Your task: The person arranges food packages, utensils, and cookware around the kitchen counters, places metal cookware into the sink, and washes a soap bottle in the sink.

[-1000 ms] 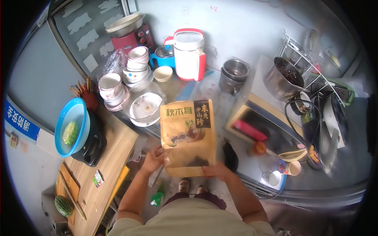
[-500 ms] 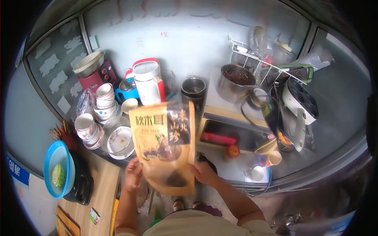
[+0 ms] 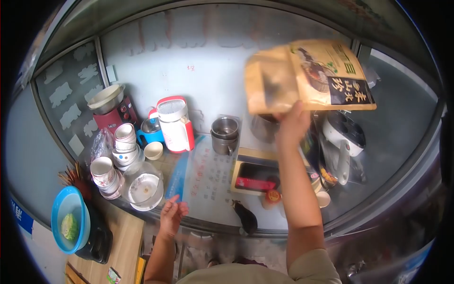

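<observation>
Flat rectangular tan paper pouch (image 3: 309, 78) with black label (image 3: 348, 91) and dark see-through window (image 3: 279, 85), tilted sideways above the fingers of the person's right hand (image 3: 294, 127), closed on its near edge, left hand (image 3: 173, 216) fingers loosely parted, empty.

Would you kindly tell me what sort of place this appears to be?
It is probably a kitchen or a food-preparation corner: stacked bowls stand along the back, metal pots sit nearby, and what looks like an eggplant lies near the front edge.
</observation>
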Demonstrator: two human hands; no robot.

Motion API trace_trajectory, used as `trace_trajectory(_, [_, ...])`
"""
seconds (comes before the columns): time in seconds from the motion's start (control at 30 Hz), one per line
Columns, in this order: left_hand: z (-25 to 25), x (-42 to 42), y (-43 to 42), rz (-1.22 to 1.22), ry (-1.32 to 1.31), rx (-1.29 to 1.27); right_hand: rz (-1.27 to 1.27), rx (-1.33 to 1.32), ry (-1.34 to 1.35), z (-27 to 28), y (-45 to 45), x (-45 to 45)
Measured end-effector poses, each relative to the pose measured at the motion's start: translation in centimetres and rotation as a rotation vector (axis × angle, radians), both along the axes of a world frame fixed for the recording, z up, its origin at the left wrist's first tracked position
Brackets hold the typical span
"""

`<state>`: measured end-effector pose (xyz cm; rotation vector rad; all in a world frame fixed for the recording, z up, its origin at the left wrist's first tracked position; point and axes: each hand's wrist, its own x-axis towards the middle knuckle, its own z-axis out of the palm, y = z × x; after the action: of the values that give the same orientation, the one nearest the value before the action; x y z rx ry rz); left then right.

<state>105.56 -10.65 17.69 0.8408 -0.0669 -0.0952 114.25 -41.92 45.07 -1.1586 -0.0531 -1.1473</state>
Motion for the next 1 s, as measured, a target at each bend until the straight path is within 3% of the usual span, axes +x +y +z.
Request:
trace_trajectory(0.13, [-0.6, -0.6, 0.2, -0.006, 0.034, -0.016, -0.003, 0.167, -0.155, 2.1, -4.0, 6.6])
trace_trajectory(0.23, [-1.1, -1.2, 0.8, 0.021, 0.08, 0.003, 0.086, 0.278, -0.042, 2.5, -6.2, 9.5])
trace_trajectory(0.37, [-2.1, -1.7, 1.7, 0.016, 0.108, 0.023, 0.302, 0.307, 0.364, 2.3, -7.3, 8.7])
trace_trajectory(0.67, [-2.4, -1.9, 0.6, -0.026, 0.202, 0.062, 0.463, 0.564, 0.163, 2.7, -9.7, 8.9])
trace_trajectory(0.87, [-1.8, -1.6, -1.5, -0.106, 0.173, 0.073, 0.503, 0.574, 0.144, 2.8, -8.6, 6.2])
trace_trajectory(1.0, [-2.6, -1.1, -2.5, -0.136, 0.163, 0.089, 0.642, 0.291, 0.085, 0.6, -4.0, -0.2])
